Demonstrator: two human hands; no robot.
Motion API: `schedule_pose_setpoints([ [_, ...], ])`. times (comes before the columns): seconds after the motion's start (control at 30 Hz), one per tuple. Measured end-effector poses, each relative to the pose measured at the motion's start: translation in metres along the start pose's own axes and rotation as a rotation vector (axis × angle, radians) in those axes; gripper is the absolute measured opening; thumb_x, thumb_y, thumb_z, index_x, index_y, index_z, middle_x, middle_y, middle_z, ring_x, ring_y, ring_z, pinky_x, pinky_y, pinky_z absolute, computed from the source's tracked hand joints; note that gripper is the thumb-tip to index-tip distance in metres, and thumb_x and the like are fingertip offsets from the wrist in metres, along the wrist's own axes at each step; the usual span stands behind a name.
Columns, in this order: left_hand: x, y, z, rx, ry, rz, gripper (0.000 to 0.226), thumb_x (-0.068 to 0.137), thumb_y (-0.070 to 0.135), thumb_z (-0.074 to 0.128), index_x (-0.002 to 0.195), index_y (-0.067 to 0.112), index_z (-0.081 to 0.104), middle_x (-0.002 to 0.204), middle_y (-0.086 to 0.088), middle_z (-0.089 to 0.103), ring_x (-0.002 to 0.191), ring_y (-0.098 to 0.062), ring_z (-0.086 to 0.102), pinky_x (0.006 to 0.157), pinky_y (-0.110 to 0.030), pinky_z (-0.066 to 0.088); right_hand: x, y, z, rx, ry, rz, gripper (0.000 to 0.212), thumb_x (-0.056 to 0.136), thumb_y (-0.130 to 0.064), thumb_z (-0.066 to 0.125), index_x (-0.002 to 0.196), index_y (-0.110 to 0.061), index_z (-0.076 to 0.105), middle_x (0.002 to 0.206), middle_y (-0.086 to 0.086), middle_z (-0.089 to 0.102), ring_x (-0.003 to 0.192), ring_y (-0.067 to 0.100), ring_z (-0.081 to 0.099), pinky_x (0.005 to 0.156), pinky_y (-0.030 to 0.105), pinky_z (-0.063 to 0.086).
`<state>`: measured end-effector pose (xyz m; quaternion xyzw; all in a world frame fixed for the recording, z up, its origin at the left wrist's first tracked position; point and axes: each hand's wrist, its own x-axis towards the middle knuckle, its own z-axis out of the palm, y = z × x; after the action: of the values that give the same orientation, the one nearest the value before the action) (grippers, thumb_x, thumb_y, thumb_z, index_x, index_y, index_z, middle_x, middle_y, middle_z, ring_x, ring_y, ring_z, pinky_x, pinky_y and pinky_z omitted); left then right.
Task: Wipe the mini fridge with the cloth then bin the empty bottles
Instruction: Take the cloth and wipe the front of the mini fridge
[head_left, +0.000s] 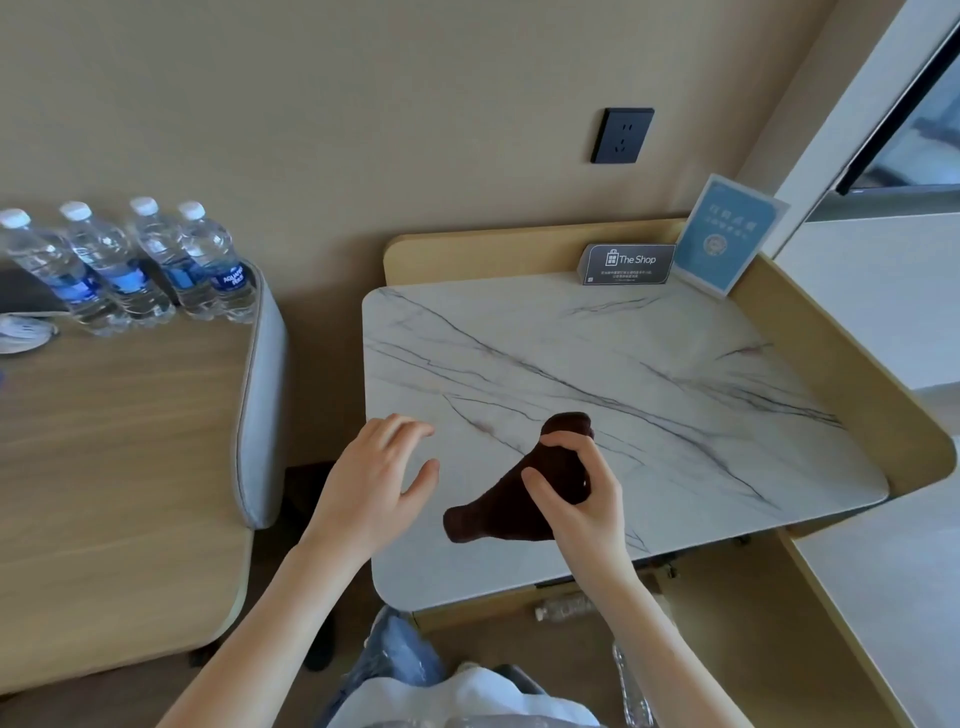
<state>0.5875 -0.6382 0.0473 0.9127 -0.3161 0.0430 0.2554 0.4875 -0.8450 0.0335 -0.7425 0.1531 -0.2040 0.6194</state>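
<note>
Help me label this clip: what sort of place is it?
Probably a hotel room: a "The Shop" card and blue notice stand on the marble top, four water bottles line the desk.

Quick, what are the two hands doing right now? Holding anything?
Left hand: open, fingers spread, holding nothing.
Right hand: closed on the dark brown cloth.
</note>
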Motion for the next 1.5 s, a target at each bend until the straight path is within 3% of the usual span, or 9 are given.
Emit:
schedule_pose_setpoints([
  [0.2, -0.01, 0.006, -0.003, 0.01, -0.005, 0.028, 0.042, 0.092, 0.038, 0.048, 0.118, 0.01, 0.065, 0.113, 0.0, 0.065, 0.107, -0.02, 0.061, 0.083, -0.028, 0.05, -0.015, -0.008, -0.002, -0.007, 0.027, -0.029, 0.039, 0.084, -0.004, 0.074, 0.107, -0.034, 0.065, 0.103, -0.019, 0.068, 0.103, 0.002, 0.061, 0.08, 0.01, 0.05],
  [0.4, -0.03, 0.004, -0.009, -0.002, -0.015, 0.081, 0.031, 0.092, 0.024, 0.065, 0.119, 0.01, 0.065, 0.115, 0.0, 0.065, 0.111, -0.02, 0.06, 0.089, -0.025, 0.047, -0.046, -0.02, 0.002, -0.033, 0.081, -0.042, 0.04, 0.084, -0.006, 0.074, 0.103, -0.04, 0.065, 0.101, -0.021, 0.067, 0.101, 0.001, 0.061, 0.08, 0.01, 0.05],
  [0.6, -0.092, -0.006, -0.022, -0.026, -0.087, 0.117, 0.042, 0.093, 0.04, 0.048, 0.12, 0.013, 0.064, 0.117, 0.004, 0.065, 0.114, -0.015, 0.057, 0.092, -0.02, 0.041, -0.111, -0.022, 0.02, -0.064, 0.186, -0.027, 0.037, 0.083, -0.003, 0.075, 0.103, -0.033, 0.067, 0.102, -0.018, 0.068, 0.1, 0.005, 0.062, 0.083, 0.016, 0.05],
  [0.73, -0.147, -0.014, -0.039, -0.049, -0.124, 0.135, 0.046, 0.092, 0.044, 0.042, 0.118, 0.014, 0.066, 0.115, 0.005, 0.066, 0.112, -0.015, 0.058, 0.09, -0.019, 0.041, -0.176, -0.028, 0.04, -0.055, 0.252, -0.003, 0.036, 0.083, -0.002, 0.075, 0.103, -0.032, 0.067, 0.1, -0.014, 0.069, 0.097, 0.006, 0.063, 0.077, 0.007, 0.046],
  [0.93, -0.211, -0.017, -0.056, -0.077, -0.213, 0.233, 0.05, 0.093, 0.046, 0.039, 0.121, 0.015, 0.065, 0.119, 0.004, 0.065, 0.115, -0.014, 0.056, 0.094, -0.019, 0.039, -0.274, -0.047, 0.061, -0.063, 0.353, 0.042, 0.034, 0.083, -0.001, 0.075, 0.105, -0.026, 0.068, 0.097, -0.019, 0.068, 0.092, -0.001, 0.063, 0.074, 0.005, 0.046],
  [1.17, -0.25, 0.029, -0.062, -0.131, -0.275, 0.416, 0.045, 0.093, 0.042, 0.048, 0.124, 0.015, 0.065, 0.124, 0.0, 0.065, 0.119, -0.017, 0.057, 0.099, -0.028, 0.047, -0.374, -0.065, 0.046, -0.104, 0.533, 0.043, 0.035, 0.082, 0.0, 0.075, 0.105, -0.025, 0.067, 0.101, -0.018, 0.068, 0.1, 0.005, 0.063, 0.083, 0.013, 0.049],
  [1.3, -0.27, 0.069, -0.048, -0.157, -0.313, 0.513, 0.042, 0.092, 0.041, 0.051, 0.123, 0.017, 0.066, 0.125, 0.0, 0.065, 0.118, -0.018, 0.057, 0.094, -0.025, 0.045, -0.427, -0.065, 0.02, -0.134, 0.649, 0.069, 0.036, 0.083, -0.004, 0.075, 0.106, -0.03, 0.066, 0.101, -0.016, 0.067, 0.1, 0.005, 0.061, 0.079, 0.007, 0.046],
  [1.5, -0.313, 0.141, -0.01, -0.2, -0.409, 0.677, 0.036, 0.091, 0.037, 0.052, 0.119, 0.018, 0.065, 0.117, 0.005, 0.065, 0.112, -0.015, 0.057, 0.09, -0.024, 0.046, -0.511, -0.059, -0.029, -0.199, 0.825, 0.161, 0.035, 0.083, -0.006, 0.075, 0.108, -0.029, 0.065, 0.099, -0.015, 0.066, 0.095, 0.009, 0.061, 0.078, 0.012, 0.047],
])
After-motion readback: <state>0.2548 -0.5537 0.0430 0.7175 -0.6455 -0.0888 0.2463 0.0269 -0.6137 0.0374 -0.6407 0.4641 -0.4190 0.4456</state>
